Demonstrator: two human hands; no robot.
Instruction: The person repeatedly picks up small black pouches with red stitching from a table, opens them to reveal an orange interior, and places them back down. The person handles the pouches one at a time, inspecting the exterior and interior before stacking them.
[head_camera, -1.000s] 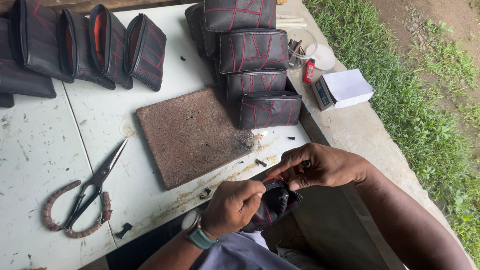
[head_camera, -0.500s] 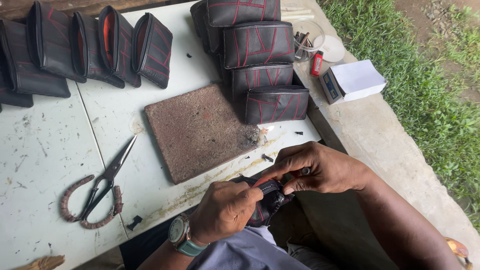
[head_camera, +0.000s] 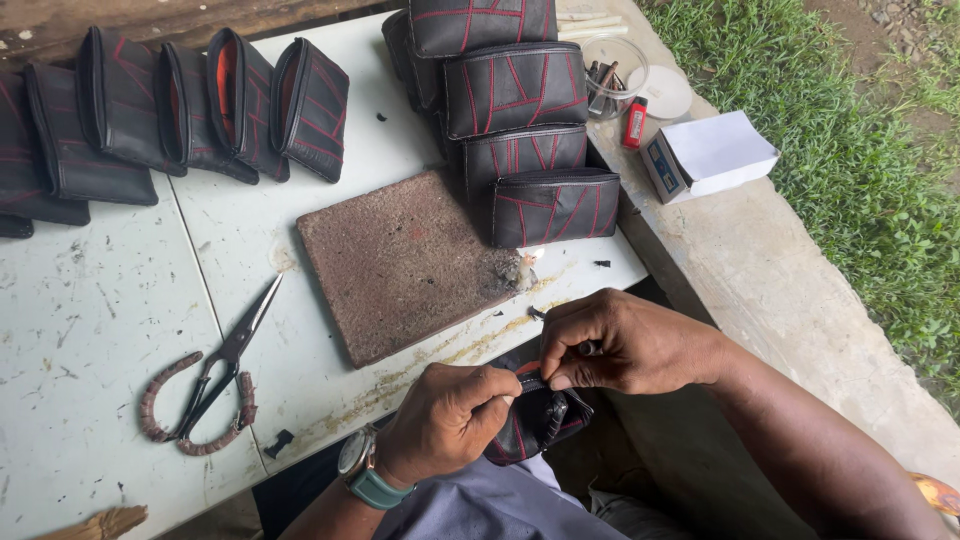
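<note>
Nearest, below the table edge: left hand (head_camera: 452, 412), wristwatch (head_camera: 366, 480) on the wrist, closed around the left side of a small black pouch with red stitching (head_camera: 535, 425). Right hand (head_camera: 625, 345) just beside it, thumb and forefinger pinched tight on the pouch's top edge, remaining fingers curled in. Pouch held over the lap, off the table, partly hidden by both hands.

Next, on the pale worn table (head_camera: 90, 340): scissors (head_camera: 215, 375) with cord-wrapped handles lying at the left, blades pointing up and right. Small dark scrap (head_camera: 279, 441) just below them. Brown rough-surfaced board (head_camera: 405, 262) flat in the middle, a short lit candle stub (head_camera: 526, 268) at its right edge, near the right hand. Dark bits scattered along the table edge nearby.

Farther back: column of finished pouches (head_camera: 525, 120), black with red stitching, overlapping one another just beyond the board. At the far left, row of standing pouches (head_camera: 180, 105), mouths open, red lining showing in some.

To the right, on the concrete ledge (head_camera: 760, 290): white box (head_camera: 710, 155), red lighter (head_camera: 635, 123), clear round container (head_camera: 612, 75) holding small dark items, white lid (head_camera: 665, 93) beside it. Beyond the ledge, grass (head_camera: 860, 150).
</note>
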